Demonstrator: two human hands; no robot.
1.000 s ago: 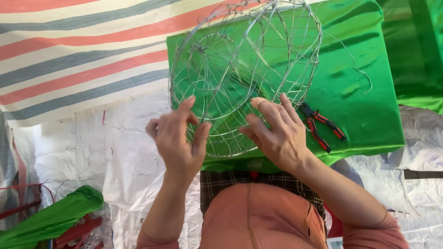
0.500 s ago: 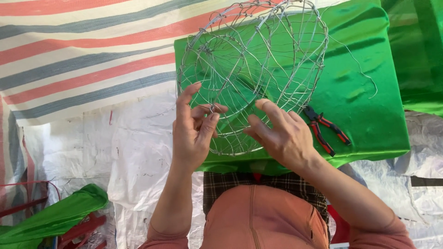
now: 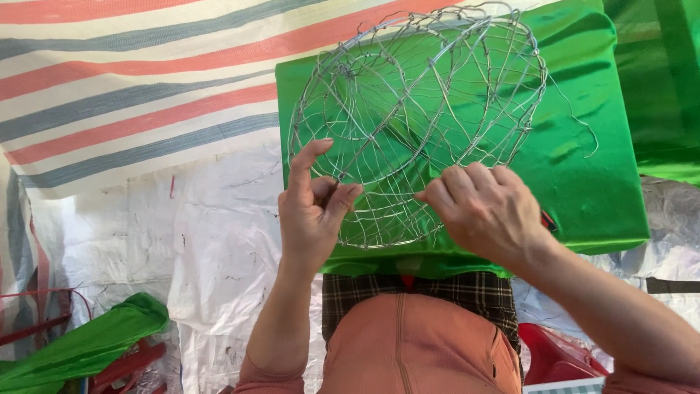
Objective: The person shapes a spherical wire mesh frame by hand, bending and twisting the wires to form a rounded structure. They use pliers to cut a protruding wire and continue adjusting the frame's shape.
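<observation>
As I look down from the head view, this is what I see.
Wire frame: a rounded wire cage (image 3: 419, 117), held up over a green cloth (image 3: 590, 190).
Left hand: my left hand (image 3: 313, 211) pinches a wire at the cage's lower left edge, forefinger raised.
Right hand: my right hand (image 3: 485, 208) is closed on wires at the lower right edge.
Pliers: only a red bit (image 3: 547, 219) shows behind the right hand.
Ground: a striped tarp (image 3: 131, 87) and white sheet (image 3: 211, 248).
Lap: an orange garment (image 3: 415, 343).
</observation>
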